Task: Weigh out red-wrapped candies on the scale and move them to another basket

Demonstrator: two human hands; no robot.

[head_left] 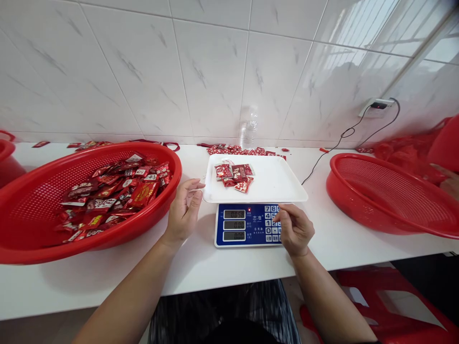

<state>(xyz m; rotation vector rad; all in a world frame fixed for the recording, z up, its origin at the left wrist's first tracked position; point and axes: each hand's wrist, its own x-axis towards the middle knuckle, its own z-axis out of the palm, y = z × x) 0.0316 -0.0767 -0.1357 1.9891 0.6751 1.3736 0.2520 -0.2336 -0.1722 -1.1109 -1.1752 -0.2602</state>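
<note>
A digital scale with a blue panel (256, 241) and a white tray (276, 184) stands in front of me. Several small red candy packets (239, 173) lie in a loose pile on the tray's left half. My left hand (183, 210) is open and holds nothing, its fingertips by the tray's left edge. Over the right side of the keypad (271, 223) hovers my right hand (297, 230), its fingers curled in with nothing visible in them. It covers part of the keys; contact with them cannot be made out. Digits show on the displays (234, 224).
At left, a large red basket (25, 205) holds many red packets (118, 191). Another red basket (376, 215) stands right. Loose packets (247, 150) and a clear bottle (249, 129) are by the wall. A cable (324, 153) runs to a socket. Another person's hand (450, 181) shows far right.
</note>
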